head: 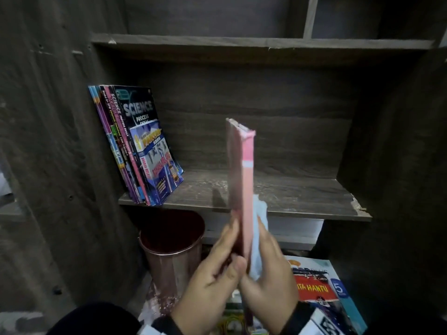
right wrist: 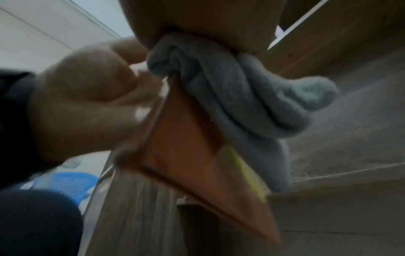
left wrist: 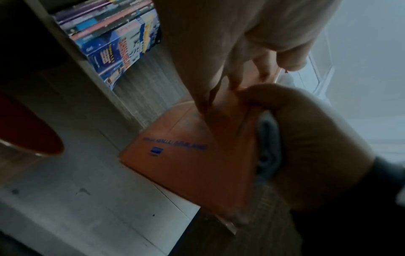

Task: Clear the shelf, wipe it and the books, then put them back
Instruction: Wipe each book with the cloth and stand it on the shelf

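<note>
Both hands clasping upright pink book (head: 244, 189), left hand (head: 212, 281) bare, right hand (head: 268, 269) clutching cloth (head: 260, 213).

We see leaning books (head: 135, 146) at the shelf's (head: 302, 197) left end, a bin (head: 171, 247) below its left part, more books (head: 326, 291) below right.

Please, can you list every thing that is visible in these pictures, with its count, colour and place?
shelf: one, dark wood, centre.
standing books: several, mostly blue and purple, leaning at the shelf's left end.
pink book: one, held upright before the shelf.
cloth: one, pale blue-grey, against the book's right side.
bin: one, coppery, below the shelf.
floor books: a few, mixed colours, bottom right.
left hand: grip on the pink book.
right hand: presses the cloth to the book.
</note>
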A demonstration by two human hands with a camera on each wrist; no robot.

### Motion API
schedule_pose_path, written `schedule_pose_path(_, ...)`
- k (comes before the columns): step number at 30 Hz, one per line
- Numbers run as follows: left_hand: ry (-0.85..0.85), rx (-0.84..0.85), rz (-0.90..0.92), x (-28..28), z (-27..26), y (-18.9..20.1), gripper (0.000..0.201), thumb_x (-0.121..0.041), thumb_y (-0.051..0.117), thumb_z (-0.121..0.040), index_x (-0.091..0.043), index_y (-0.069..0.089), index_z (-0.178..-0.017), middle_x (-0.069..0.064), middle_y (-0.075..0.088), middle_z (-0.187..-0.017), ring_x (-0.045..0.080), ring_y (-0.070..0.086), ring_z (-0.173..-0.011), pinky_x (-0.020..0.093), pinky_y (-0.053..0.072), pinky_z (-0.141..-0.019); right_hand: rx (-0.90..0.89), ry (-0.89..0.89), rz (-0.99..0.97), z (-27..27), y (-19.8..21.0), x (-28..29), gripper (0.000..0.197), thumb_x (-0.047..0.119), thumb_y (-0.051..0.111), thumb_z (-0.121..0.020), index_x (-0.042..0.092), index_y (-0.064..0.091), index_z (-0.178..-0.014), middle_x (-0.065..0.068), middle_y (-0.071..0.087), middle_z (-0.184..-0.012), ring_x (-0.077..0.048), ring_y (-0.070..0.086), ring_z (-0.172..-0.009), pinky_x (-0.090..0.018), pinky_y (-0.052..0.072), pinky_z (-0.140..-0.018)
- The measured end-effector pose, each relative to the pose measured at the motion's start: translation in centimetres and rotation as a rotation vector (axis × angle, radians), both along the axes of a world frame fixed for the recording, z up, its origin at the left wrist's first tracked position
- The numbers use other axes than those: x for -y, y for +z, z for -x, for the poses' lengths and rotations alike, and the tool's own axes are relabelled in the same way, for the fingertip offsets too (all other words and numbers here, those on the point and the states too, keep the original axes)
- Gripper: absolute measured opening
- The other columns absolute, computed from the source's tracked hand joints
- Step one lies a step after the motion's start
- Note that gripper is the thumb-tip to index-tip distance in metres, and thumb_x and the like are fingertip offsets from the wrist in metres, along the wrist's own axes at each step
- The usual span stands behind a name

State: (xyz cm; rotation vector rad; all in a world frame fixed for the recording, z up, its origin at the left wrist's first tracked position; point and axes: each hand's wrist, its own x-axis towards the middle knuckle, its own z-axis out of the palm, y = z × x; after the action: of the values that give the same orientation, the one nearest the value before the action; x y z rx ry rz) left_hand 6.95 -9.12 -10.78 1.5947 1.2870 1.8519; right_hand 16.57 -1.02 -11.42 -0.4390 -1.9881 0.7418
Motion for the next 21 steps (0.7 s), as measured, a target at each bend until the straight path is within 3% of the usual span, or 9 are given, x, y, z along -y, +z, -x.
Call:
schedule_pose_path(3,0.053,-0.289,0.062,-0.5,1.2,-0.4,0.054,-0.064,0.043,-0.089,-0.056,0.024,-0.139,-0.030,0.014,-0.153,-0.001,0.012,-0.145,0.012,0.012,-0.114,-0.253,-0.002,0.168,-0.2,1.5,-1.2,0.075,0.013,0.073,-0.078,0.061,0.044,-0.128,0.033,0.059,-0.120,0.013,0.057,-0.108,-0.004,0.042,-0.085)
schedule_pose_path(5,0.158,-0.379,0.164,-1.3,2.5,-1.0,0.060,-0.068,0.042,-0.086,-0.059,0.018,-0.140,-0.029,0.010,-0.155,-0.005,0.004,-0.145,0.015,0.006,-0.117,-0.344,0.080,0.370,-0.2,2.1,-1.9,0.078,-0.015,0.068,-0.076,0.046,0.056,-0.124,0.025,0.065,-0.116,0.005,0.062,-0.104,-0.009,0.046,-0.081)
schedule_pose_path(7,0.332,-0.358,0.321,-2.4,4.2,-1.3,0.072,-0.067,0.045,-0.080,-0.055,0.011,-0.142,-0.025,0.005,-0.155,-0.011,-0.003,-0.142,0.016,0.002,-0.117,-0.389,0.182,0.557,-0.7,2.8,-2.3,0.075,-0.026,0.058,-0.075,0.029,0.056,-0.126,0.009,0.070,-0.114,-0.006,0.068,-0.097,-0.016,0.052,-0.075)
schedule_pose_path(9,0.461,-0.195,0.458,-3.1,6.4,-0.9,0.071,-0.049,0.056,-0.090,-0.039,0.015,-0.148,-0.016,0.022,-0.152,-0.003,0.015,-0.140,0.013,0.014,-0.110,-0.410,0.233,0.652,-1.4,3.5,-3.0,0.070,-0.026,0.057,-0.074,0.020,0.056,-0.127,-0.003,0.073,-0.107,-0.015,0.070,-0.093,-0.024,0.056,-0.071)
schedule_pose_path(12,0.356,0.305,0.450,-3.3,8.8,0.2,0.047,-0.039,0.055,-0.090,-0.011,0.058,-0.129,0.000,0.067,-0.118,0.013,0.063,-0.102,0.025,0.049,-0.087,-0.433,0.357,0.734,-2.4,3.8,-4.8,0.070,-0.016,0.066,-0.069,0.018,0.056,-0.129,-0.018,0.070,-0.109,-0.034,0.068,-0.096,-0.043,0.057,-0.079)
schedule_pose_path(14,0.194,0.588,0.392,-2.9,9.1,0.7,0.042,-0.039,0.053,-0.086,-0.008,0.067,-0.111,0.012,0.073,-0.105,0.018,0.070,-0.087,0.032,0.056,-0.077,-0.425,0.417,0.754,-2.7,3.7,-5.7,0.068,-0.007,0.067,-0.066,0.026,0.060,-0.125,-0.021,0.067,-0.113,-0.040,0.066,-0.099,-0.050,0.055,-0.082)
schedule_pose_path(16,0.085,0.732,0.351,-2.4,8.8,0.7,0.041,-0.040,0.051,-0.085,-0.013,0.064,-0.113,0.014,0.071,-0.109,0.021,0.070,-0.089,0.036,0.059,-0.075,-0.388,0.380,0.728,-3.0,3.6,-6.3,0.067,-0.010,0.072,-0.067,0.025,0.061,-0.123,-0.020,0.068,-0.112,-0.038,0.067,-0.099,-0.047,0.056,-0.080)
schedule_pose_path(18,0.070,0.744,0.309,-2.4,8.3,0.1,0.041,-0.040,0.048,-0.089,-0.014,0.061,-0.119,0.014,0.070,-0.113,0.025,0.068,-0.096,0.040,0.058,-0.080,-0.363,0.270,0.696,-3.0,3.5,-7.0,0.069,-0.011,0.070,-0.068,0.020,0.057,-0.128,-0.015,0.069,-0.113,-0.032,0.068,-0.100,-0.039,0.058,-0.077)
schedule_pose_path(21,0.208,0.677,0.216,-2.8,7.6,-0.4,0.041,-0.037,0.044,-0.095,-0.011,0.060,-0.121,0.014,0.069,-0.114,0.030,0.065,-0.104,0.044,0.053,-0.090,-0.196,0.027,0.571,-2.6,2.3,-7.9,0.069,-0.001,0.073,-0.076,0.038,0.053,-0.129,-0.003,0.061,-0.128,-0.020,0.061,-0.112,-0.034,0.051,-0.092)
